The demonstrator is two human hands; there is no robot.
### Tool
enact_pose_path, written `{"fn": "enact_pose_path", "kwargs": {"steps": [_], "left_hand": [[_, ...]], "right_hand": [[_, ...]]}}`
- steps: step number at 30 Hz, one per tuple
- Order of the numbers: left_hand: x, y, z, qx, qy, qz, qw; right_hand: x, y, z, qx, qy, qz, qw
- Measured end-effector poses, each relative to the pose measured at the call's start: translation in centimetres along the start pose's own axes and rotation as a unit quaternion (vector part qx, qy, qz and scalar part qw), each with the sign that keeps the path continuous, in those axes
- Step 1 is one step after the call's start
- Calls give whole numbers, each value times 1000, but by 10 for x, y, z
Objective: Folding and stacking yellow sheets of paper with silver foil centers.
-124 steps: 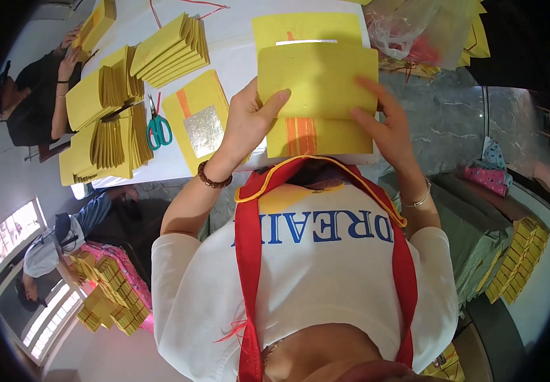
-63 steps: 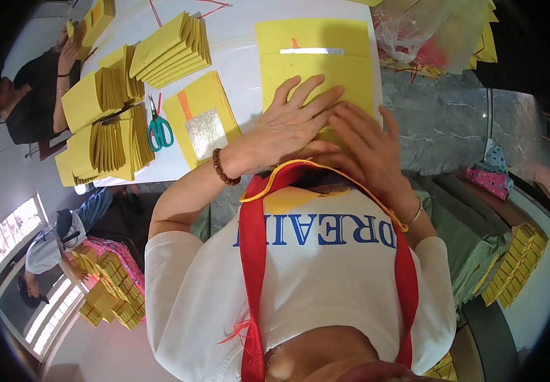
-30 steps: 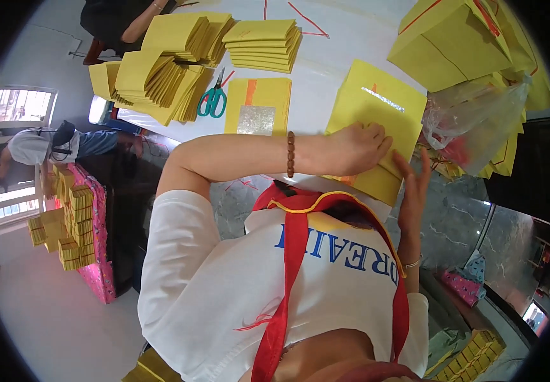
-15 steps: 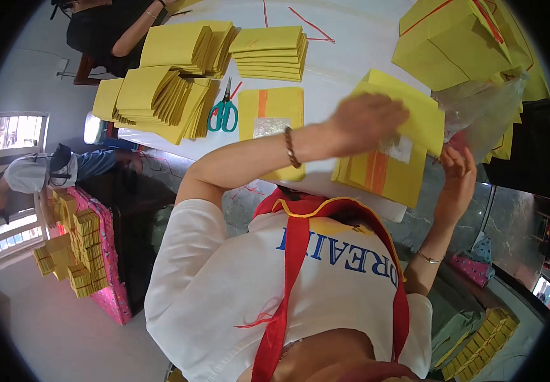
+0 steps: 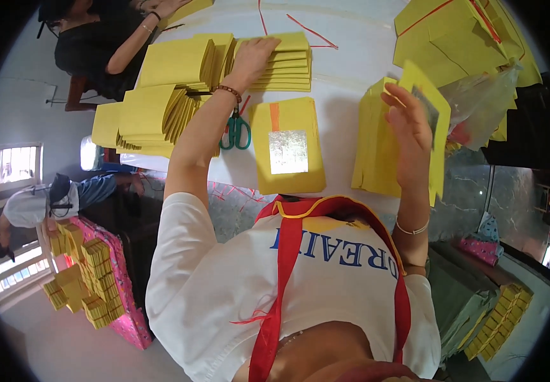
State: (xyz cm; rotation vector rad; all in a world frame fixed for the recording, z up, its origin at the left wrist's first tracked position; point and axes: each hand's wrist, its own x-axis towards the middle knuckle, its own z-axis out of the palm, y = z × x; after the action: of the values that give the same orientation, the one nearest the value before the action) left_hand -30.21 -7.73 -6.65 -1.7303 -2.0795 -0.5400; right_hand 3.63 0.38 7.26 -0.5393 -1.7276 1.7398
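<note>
Left hand (image 5: 257, 56) rested flat on top-centre folded yellow stack (image 5: 284, 60) | right hand (image 5: 407, 127) gripped upright yellow sheet (image 5: 433, 118), right of centre

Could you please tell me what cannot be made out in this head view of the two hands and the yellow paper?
- Left hand: its palm lies on the folded yellow stack, so its grip is hidden.
- Right hand: the yellow sheet it holds is seen nearly edge-on, so its face is unclear.
- Scissors: the blades are covered by the left forearm.
</note>
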Motion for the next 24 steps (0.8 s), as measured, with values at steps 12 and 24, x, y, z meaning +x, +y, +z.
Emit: {"fn": "enact_pose_path", "kwargs": {"steps": [12, 24], "left_hand": [[-4, -3, 23, -87, -108, 30, 990], [4, -2, 12, -149, -189, -168, 956]], "right_hand": [[44, 163, -254, -482, 140, -148, 852], [32, 90, -121, -702, 2, -79, 707]]}}
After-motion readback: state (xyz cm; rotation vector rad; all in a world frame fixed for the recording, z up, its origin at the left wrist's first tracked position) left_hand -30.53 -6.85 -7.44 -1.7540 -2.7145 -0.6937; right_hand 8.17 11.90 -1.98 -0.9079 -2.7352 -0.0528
